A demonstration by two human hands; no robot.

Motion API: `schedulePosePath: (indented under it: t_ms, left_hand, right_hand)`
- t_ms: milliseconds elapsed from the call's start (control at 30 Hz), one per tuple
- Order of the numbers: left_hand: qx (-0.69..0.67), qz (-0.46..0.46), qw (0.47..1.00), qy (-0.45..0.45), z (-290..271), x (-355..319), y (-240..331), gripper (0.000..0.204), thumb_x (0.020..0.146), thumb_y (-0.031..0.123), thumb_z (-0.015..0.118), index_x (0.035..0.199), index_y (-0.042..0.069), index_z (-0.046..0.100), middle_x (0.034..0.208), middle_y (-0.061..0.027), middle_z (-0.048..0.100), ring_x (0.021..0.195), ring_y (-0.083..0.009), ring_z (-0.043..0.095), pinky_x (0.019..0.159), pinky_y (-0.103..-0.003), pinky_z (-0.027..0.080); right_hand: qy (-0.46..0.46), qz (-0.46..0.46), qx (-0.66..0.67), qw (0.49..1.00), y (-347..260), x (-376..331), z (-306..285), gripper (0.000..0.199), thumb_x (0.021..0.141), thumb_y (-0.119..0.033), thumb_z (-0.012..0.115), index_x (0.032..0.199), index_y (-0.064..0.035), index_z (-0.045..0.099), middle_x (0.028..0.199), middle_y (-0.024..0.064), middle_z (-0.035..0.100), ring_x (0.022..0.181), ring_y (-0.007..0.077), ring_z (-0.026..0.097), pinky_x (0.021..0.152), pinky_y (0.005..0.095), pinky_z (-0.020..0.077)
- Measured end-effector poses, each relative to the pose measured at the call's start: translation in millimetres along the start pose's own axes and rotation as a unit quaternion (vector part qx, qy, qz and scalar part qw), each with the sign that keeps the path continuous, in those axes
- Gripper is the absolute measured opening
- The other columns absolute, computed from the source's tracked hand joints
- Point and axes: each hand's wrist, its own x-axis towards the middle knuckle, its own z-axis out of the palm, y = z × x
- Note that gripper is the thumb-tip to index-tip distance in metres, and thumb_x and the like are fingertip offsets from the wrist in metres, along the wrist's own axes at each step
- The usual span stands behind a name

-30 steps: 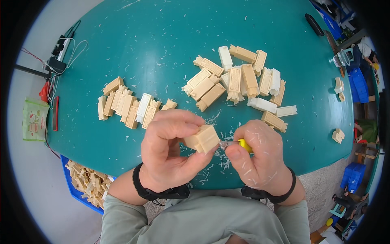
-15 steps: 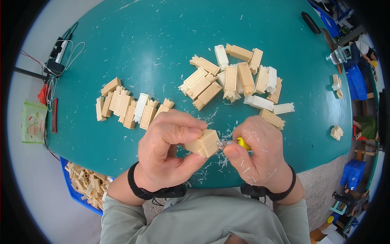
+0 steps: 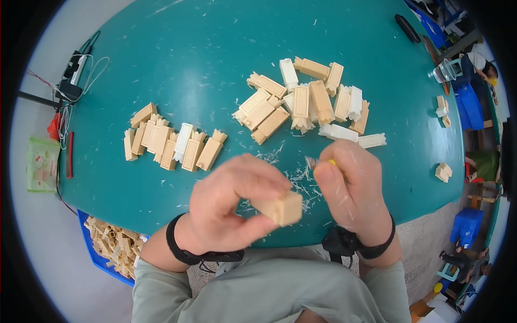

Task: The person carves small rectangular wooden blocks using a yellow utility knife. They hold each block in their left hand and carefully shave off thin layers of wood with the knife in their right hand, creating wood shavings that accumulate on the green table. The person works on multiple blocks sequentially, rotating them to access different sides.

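Observation:
My left hand (image 3: 237, 204) is closed on a tan rectangular plastic piece (image 3: 285, 210), gripped between thumb and fingers with its square end facing right. In my right hand (image 3: 353, 185) is a small yellow-handled knife (image 3: 333, 162), its short blade pointing left and apart from the piece. Most of the handle is hidden in the fist. Thin pale shavings (image 3: 307, 185) lie on the green table (image 3: 177, 64) between and around the hands. Beyond my left hand stands a row of similar pieces (image 3: 159, 139), mostly tan with a white one. A looser pile (image 3: 301, 102) of tan and white pieces lies farther off.
A blue crate (image 3: 97, 255) full of tan pieces stands below the table's left edge. Near the right edge are a few pieces (image 3: 443, 172), a clear cup (image 3: 444, 71) and a black object (image 3: 407, 28). A power strip (image 3: 75, 70) with cables lies at left. People sit at far right.
My right hand has drawn the knife up and away from the piece. My left hand has shifted slightly down and right, turning the piece; it is blurred by motion.

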Motion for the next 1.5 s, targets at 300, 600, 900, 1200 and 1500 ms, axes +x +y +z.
schedulePosePath:
  t_ms: [300, 600, 900, 1200, 1500]
  left_hand:
    - [-0.080, -0.034, 0.994, 0.068, 1, -1, -2, 0.033, 0.073, 0.002, 0.070, 0.099, 0.002, 0.050, 0.095, -0.0144, 0.057, 0.085, -0.0190, 0.057, 0.069, -0.028, 0.048]
    - [-0.036, -0.042, 0.998, 0.028, -3, -1, -1, 0.039, 0.070, 0.000, 0.072, 0.100, 0.007, 0.047, 0.094, -0.0142, 0.056, 0.081, -0.0181, 0.057, 0.065, -0.026, 0.045]
    - [-0.096, -0.076, 0.992, -0.004, -3, 3, 1, 0.041, 0.077, 0.010, 0.069, 0.111, 0.001, 0.049, 0.102, -0.0142, 0.055, 0.092, -0.0218, 0.055, 0.074, -0.032, 0.045]
    - [-0.124, -0.082, 0.983, 0.103, 2, 3, -5, 0.037, 0.069, 0.002, 0.075, 0.092, 0.006, 0.046, 0.092, -0.0065, 0.048, 0.081, -0.0124, 0.046, 0.066, -0.025, 0.039]
    - [-0.137, -0.103, 0.984, 0.053, 0, 6, 0, 0.029, 0.078, 0.000, 0.064, 0.099, 0.001, 0.045, 0.097, -0.0115, 0.054, 0.083, -0.0151, 0.057, 0.072, -0.027, 0.047]
  right_hand:
    - [-0.049, -0.099, -0.019, 0.994, -6, -1, -4, 0.028, 0.074, -0.028, 0.070, 0.070, -0.0066, 0.052, 0.058, 0.0063, 0.045, 0.050, 0.0230, 0.043, 0.043, 0.0326, 0.0320]
    - [-0.038, -0.108, -0.062, 0.991, -4, 1, -3, 0.030, 0.075, -0.029, 0.069, 0.068, -0.0069, 0.050, 0.057, 0.0057, 0.042, 0.050, 0.0228, 0.042, 0.043, 0.0330, 0.0313]
    - [-0.016, 0.003, 0.031, 0.999, -1, 2, 0, 0.026, 0.082, -0.023, 0.062, 0.070, -0.0023, 0.051, 0.059, 0.0100, 0.047, 0.053, 0.0266, 0.048, 0.048, 0.0336, 0.0366]
    - [-0.059, -0.003, 0.071, 0.996, -2, 1, 3, 0.027, 0.081, -0.025, 0.063, 0.070, -0.0028, 0.052, 0.060, 0.0099, 0.048, 0.053, 0.0265, 0.048, 0.048, 0.0327, 0.0372]
    - [-0.061, -0.081, 0.048, 0.994, -4, 0, 0, 0.028, 0.076, -0.029, 0.069, 0.070, -0.0054, 0.054, 0.061, 0.0064, 0.051, 0.053, 0.0234, 0.048, 0.045, 0.0306, 0.0372]
